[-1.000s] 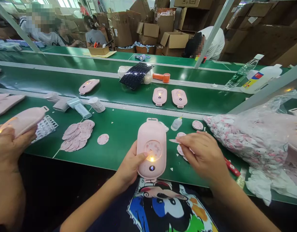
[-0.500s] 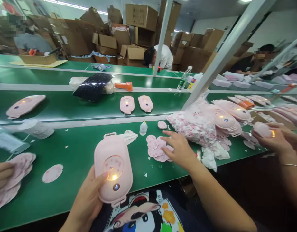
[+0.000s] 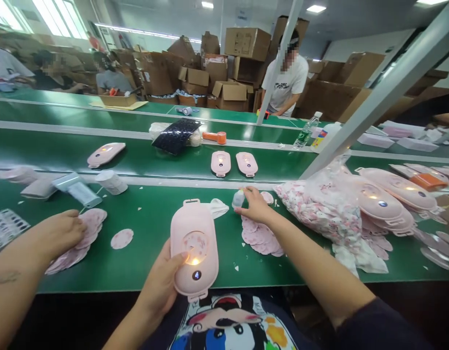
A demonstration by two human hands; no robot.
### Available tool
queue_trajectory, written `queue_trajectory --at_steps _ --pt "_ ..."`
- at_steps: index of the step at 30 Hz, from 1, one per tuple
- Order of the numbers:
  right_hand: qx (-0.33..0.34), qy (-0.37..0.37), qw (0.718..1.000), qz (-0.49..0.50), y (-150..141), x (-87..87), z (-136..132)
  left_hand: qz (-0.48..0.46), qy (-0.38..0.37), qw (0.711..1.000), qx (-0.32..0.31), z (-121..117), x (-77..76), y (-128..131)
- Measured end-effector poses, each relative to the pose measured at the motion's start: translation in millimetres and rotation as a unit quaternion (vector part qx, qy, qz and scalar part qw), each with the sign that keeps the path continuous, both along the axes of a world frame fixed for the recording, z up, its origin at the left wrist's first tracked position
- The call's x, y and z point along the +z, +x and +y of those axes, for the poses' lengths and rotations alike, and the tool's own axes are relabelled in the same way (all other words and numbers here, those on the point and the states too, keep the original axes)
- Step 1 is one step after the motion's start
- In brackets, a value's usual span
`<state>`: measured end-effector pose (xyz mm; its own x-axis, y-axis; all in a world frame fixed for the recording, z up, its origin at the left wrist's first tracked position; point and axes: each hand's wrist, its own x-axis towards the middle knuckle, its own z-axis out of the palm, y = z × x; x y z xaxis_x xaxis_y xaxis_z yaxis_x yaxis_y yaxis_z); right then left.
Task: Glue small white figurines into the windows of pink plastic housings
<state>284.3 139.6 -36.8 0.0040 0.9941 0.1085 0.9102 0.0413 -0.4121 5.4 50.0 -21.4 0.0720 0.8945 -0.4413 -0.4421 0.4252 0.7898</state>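
- Left hand (image 3: 162, 282) wraps the pink device (image 3: 202, 238), thumb on its lit face, over the green table's (image 3: 118, 272) near edge;
- right hand (image 3: 258, 206), partly curled, reaches the small bottle (image 3: 237, 200); whether it grips, I cannot quite tell;
- pink discs (image 3: 261, 239) lie piled nearby.

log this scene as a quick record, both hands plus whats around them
left hand: holds a pale pink oblong plastic case, display lit
right hand: at a small translucent plastic bottle; grip unclear
near right hand: pile of pink-patterned round discs
beyond, rightward: clear plastic bag of pink-and-white pieces
co-worker's hand: at another disc pile, far left
surface: green tabletop
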Motion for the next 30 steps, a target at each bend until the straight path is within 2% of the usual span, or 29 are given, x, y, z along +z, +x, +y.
queue_trajectory --at_steps 2,4,9,13,17,22,25,30 --pt "0.014 0.001 1.000 0.019 -7 3.5 10 0.005 0.008 1.000 -0.001 -4 2.4 -5" --pt "0.053 0.010 0.997 0.052 -12 16.3 1 0.017 0.014 1.000 0.006 -8 3.5 -11" --pt "0.199 0.011 0.972 0.121 -26 56.5 -72 0.024 0.047 0.998 0.018 -12 1.6 -16" --pt "0.272 0.017 0.961 0.053 -47 70.5 -123 -0.010 0.082 0.996 -0.016 -14 -2.4 -12" --pt "0.252 -0.025 0.967 0.006 -66 71.8 -146 0.009 0.138 0.988 -0.064 -22 -3.9 -10" --pt "0.233 -0.054 0.971 0.027 -72 72.9 -158 0.055 0.221 0.969 -0.091 -32 2.4 -12" --pt "0.226 -0.081 0.970 0.031 -71 74.4 -162 0.048 0.238 0.966 -0.091 -35 8.7 -12" --pt "0.225 -0.080 0.971 0.026 -70 77.0 -162 0.058 0.248 0.964 -0.082 -38 13.8 -12"
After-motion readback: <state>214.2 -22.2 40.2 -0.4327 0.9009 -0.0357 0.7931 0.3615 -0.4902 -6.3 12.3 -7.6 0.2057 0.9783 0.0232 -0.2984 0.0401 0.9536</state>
